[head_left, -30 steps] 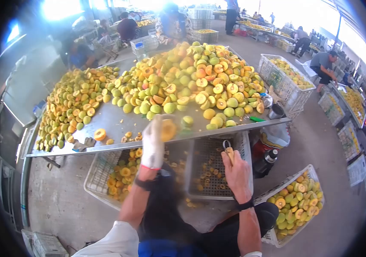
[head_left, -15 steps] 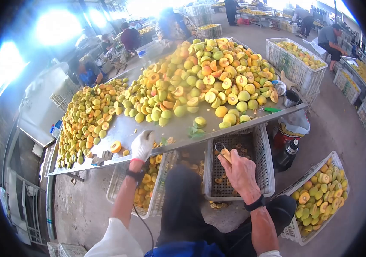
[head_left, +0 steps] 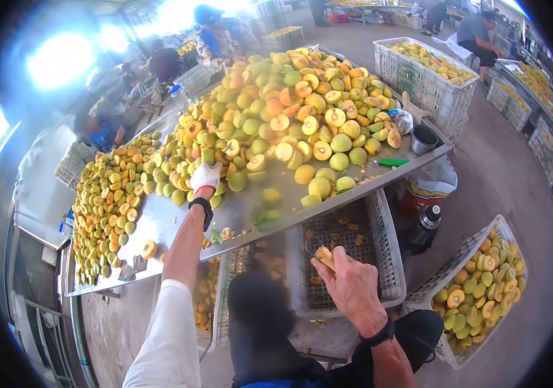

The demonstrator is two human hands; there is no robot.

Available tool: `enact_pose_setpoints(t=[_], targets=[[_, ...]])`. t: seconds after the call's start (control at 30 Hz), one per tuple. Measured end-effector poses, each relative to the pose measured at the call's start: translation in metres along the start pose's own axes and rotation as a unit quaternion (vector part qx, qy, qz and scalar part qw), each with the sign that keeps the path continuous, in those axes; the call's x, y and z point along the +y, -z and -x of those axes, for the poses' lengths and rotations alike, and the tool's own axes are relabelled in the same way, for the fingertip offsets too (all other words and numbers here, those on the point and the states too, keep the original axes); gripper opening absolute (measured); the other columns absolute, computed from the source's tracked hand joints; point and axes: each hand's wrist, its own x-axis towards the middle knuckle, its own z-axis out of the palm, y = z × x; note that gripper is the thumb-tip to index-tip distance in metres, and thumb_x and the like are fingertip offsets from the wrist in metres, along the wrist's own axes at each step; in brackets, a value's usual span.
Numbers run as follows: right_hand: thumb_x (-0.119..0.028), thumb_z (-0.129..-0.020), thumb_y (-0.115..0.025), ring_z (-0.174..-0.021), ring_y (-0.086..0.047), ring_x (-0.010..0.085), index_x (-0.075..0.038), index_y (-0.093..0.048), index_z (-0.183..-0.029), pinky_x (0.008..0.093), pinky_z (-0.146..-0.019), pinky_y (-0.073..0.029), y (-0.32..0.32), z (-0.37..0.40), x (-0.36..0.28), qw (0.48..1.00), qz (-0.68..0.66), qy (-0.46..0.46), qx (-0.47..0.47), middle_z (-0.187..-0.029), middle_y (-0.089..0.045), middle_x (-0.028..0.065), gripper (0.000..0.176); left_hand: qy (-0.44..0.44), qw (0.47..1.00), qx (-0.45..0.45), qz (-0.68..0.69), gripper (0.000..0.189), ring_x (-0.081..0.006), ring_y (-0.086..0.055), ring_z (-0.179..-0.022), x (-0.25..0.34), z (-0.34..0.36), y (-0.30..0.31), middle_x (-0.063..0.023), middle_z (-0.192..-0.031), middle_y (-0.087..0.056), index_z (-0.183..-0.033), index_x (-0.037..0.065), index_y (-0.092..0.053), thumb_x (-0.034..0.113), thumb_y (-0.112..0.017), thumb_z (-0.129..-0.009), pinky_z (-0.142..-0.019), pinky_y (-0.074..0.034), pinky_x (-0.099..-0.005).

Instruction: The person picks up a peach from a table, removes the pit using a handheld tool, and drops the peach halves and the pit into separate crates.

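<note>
My left hand [head_left: 206,176], in a white glove, reaches over the metal table [head_left: 166,223] and touches the near edge of the big heap of halved yellow-green fruit [head_left: 276,123]. Its fingers are curled; whether a fruit is inside them is hidden. Bare, my right hand [head_left: 353,284] is closed around the wooden handle of a small tool [head_left: 323,257] with a metal loop at its end. It hangs above a grey crate [head_left: 390,284] with a few fruit pieces on its floor. A flatter heap of halves [head_left: 105,213] covers the table's left side.
A green-handled knife [head_left: 393,161] and a metal cup [head_left: 424,139] lie at the table's right edge. Beside the crate stands a black thermos [head_left: 424,226]. Crates of fruit are at the lower right [head_left: 477,291] and upper right [head_left: 425,84]. Several people sit or stand further back.
My left hand has moved forward from the table's near edge to the fruit heap. My right hand, still holding the tool, is slightly lower in view. The camera's view has shifted.
</note>
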Motion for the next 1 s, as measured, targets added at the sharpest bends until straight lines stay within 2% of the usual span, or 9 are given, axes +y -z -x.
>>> enact_pose_setpoints(t=[0.07,0.17,0.3,0.47,0.6,0.63,0.8,0.9,1.0], targets=[[-0.037,-0.098,-0.069,-0.068,-0.070,0.0391,-0.005,-0.055,-0.087,0.0466,-0.058,-0.054,0.000,-0.002,0.000,1.000,-0.013,0.014,0.017,-0.075,-0.069,0.0183,0.037,0.008,0.999,0.005,0.036,0.058,-0.0410,-0.073,-0.095,0.003,-0.009,-0.007,-0.0232,-0.098,-0.076,-0.107,0.002,-0.074,0.051,-0.071,-0.078,-0.087,-0.056,-0.0477],[-0.035,-0.098,-0.069,-0.066,-0.069,0.0379,-0.005,-0.055,-0.087,0.0449,-0.056,-0.053,-0.002,-0.001,0.001,0.999,-0.024,0.026,0.011,-0.074,-0.069,0.0183,0.035,-0.037,0.994,-0.088,0.045,0.056,-0.0404,-0.073,-0.097,-0.007,-0.015,0.002,-0.0219,-0.101,-0.076,-0.118,0.012,-0.074,0.044,-0.077,-0.073,-0.089,-0.056,-0.0464],[-0.034,-0.099,-0.068,-0.065,-0.069,0.0375,-0.004,-0.056,-0.088,0.0443,-0.056,-0.053,0.001,-0.001,-0.003,0.998,-0.028,0.045,0.016,-0.073,-0.069,0.0185,0.034,-0.076,0.994,-0.079,-0.010,0.067,-0.0376,-0.071,-0.106,-0.022,-0.006,-0.007,-0.0230,-0.117,-0.072,-0.132,0.017,-0.068,0.040,-0.080,-0.070,-0.092,-0.057,-0.0446],[-0.033,-0.098,-0.069,-0.065,-0.069,0.0392,-0.003,-0.056,-0.088,0.0456,-0.056,-0.053,0.001,0.005,-0.008,0.998,-0.025,0.054,0.021,-0.072,-0.069,0.0196,0.034,-0.070,0.992,-0.090,0.052,0.069,-0.0363,-0.071,-0.106,-0.016,0.013,0.005,-0.0224,-0.113,-0.073,-0.126,0.006,-0.068,0.041,-0.081,-0.068,-0.094,-0.056,-0.0428],[-0.031,-0.098,-0.069,-0.067,-0.068,0.0416,-0.002,-0.053,-0.087,0.0478,-0.055,-0.052,-0.004,0.008,-0.006,0.999,-0.010,0.049,0.017,-0.071,-0.068,0.0215,0.034,-0.043,0.987,-0.140,0.067,0.072,-0.0340,-0.072,-0.105,-0.031,0.024,-0.004,-0.0210,-0.112,-0.074,-0.125,0.004,-0.068,0.042,-0.082,-0.066,-0.093,-0.056,-0.0406],[-0.032,-0.099,-0.068,-0.068,-0.068,0.0423,-0.002,-0.054,-0.087,0.0486,-0.056,-0.052,-0.006,0.009,-0.006,0.999,-0.007,0.046,0.010,-0.071,-0.068,0.0221,0.035,-0.059,0.983,-0.152,0.084,0.077,-0.0346,-0.072,-0.104,-0.033,0.029,-0.005,-0.0215,-0.113,-0.074,-0.130,0.003,-0.066,0.043,-0.082,-0.067,-0.093,-0.056,-0.0402],[-0.037,-0.100,-0.064,-0.070,-0.068,0.0445,-0.002,-0.061,-0.092,0.0511,-0.063,-0.053,-0.011,0.016,-0.011,0.998,-0.044,0.046,-0.003,-0.072,-0.068,0.0218,0.037,0.034,0.917,-0.242,0.315,0.058,-0.0176,-0.070,-0.089,-0.001,0.106,0.058,-0.0102,-0.107,-0.074,-0.137,0.001,-0.061,0.025,-0.076,-0.086,-0.078,-0.056,-0.0283],[-0.036,-0.101,-0.064,-0.072,-0.067,0.0447,-0.002,-0.063,-0.095,0.0515,-0.064,-0.052,-0.014,0.021,-0.017,0.996,-0.073,0.052,0.004,-0.075,-0.068,0.0219,0.035,0.004,0.867,-0.270,0.419,0.053,-0.0109,-0.067,-0.086,0.020,0.145,0.093,-0.0049,-0.106,-0.072,-0.138,0.001,-0.060,0.019,-0.074,-0.090,-0.074,-0.054,-0.0229],[-0.035,-0.103,-0.062,-0.073,-0.066,0.0450,-0.002,-0.063,-0.099,0.0518,-0.066,-0.051,-0.015,0.022,-0.022,0.992,-0.111,0.053,0.024,-0.076,-0.067,0.0225,0.033,-0.034,0.840,-0.301,0.450,0.055,-0.0117,-0.067,-0.091,0.050,0.176,0.130,-0.0045,-0.111,-0.070,-0.139,0.001,-0.058,0.020,-0.075,-0.090,-0.076,-0.054,-0.0247]])
